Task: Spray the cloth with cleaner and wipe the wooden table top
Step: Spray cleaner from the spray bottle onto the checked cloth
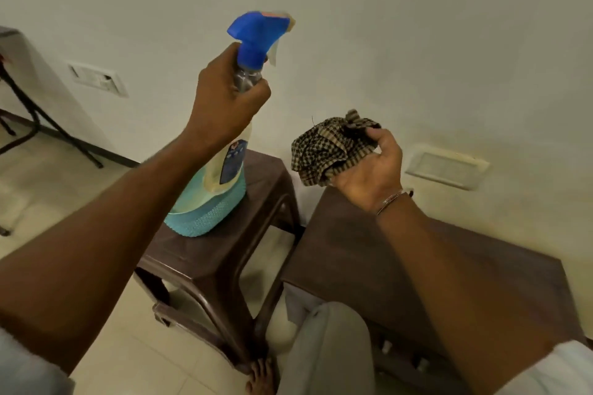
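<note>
Hands raised: left grips spray bottle, right clutches cloth.

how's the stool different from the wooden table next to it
The stool is narrower and plastic-looking, with open moulded legs; the table is wider with a flat wood-grain top. The stool sits left, below the spray bottle; the table sits right, below the cloth. Both are dark brown.
</note>
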